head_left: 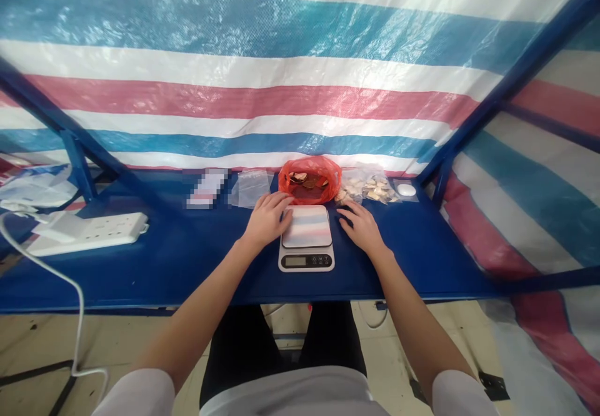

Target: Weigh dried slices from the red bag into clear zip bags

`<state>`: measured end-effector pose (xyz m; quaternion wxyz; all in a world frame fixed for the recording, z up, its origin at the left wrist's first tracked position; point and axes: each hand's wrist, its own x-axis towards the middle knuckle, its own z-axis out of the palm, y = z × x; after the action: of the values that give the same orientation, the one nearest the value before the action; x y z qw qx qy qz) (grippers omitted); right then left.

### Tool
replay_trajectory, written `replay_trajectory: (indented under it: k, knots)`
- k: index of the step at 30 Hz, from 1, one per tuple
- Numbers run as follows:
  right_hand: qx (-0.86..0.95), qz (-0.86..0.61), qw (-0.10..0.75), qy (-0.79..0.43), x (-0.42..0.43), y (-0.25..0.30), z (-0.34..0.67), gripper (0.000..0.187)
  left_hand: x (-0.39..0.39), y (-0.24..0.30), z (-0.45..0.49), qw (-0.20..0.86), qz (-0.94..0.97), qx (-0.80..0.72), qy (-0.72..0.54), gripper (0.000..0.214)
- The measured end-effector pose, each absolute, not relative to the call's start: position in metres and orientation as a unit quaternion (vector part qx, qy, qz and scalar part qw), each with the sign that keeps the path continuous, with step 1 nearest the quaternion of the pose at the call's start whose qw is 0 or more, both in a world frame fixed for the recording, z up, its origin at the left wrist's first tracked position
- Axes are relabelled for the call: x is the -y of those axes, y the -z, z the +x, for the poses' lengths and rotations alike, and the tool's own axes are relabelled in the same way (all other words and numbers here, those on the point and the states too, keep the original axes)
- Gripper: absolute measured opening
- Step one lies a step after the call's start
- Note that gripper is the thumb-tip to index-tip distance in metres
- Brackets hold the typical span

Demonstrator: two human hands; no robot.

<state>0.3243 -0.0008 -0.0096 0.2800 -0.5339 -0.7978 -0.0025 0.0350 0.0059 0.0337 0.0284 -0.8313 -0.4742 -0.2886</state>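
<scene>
A digital kitchen scale [307,235] with a shiny top plate stands on the blue table; no digits are readable on its small display. My left hand [267,219] lies open at the scale's left edge, fingers stretched toward an open red plastic bag [335,178] and holding nothing. Inside the bag are brownish pieces that I cannot identify. To the right of the scale rests my right hand [360,225], empty, with its fingers apart and slightly bent. Just beyond its fingertips are clear bags of pale, flat pieces [379,189].
Clear plastic bags [252,188] lie left of the red bag, beside a blurred-out item [206,189]. A round white object [406,190] sits at the right. On the left is a white power strip [94,232] with a cable [80,303]. Blue frame bars [499,100] and striped sheeting surround the table.
</scene>
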Motion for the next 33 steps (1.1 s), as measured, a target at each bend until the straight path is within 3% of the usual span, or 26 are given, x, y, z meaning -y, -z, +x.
replay_trajectory:
  k: [18,33]
  knots:
    - [0.765,-0.623,0.161,0.03,0.0,0.019,0.307,0.043,-0.044,0.004,-0.021,0.043,-0.769,0.626,0.124,0.054]
    - [0.763,-0.629,0.144,0.015,0.0,0.017,0.305,0.044,-0.05,0.005,-0.023,0.021,-0.754,0.633,0.175,0.045]
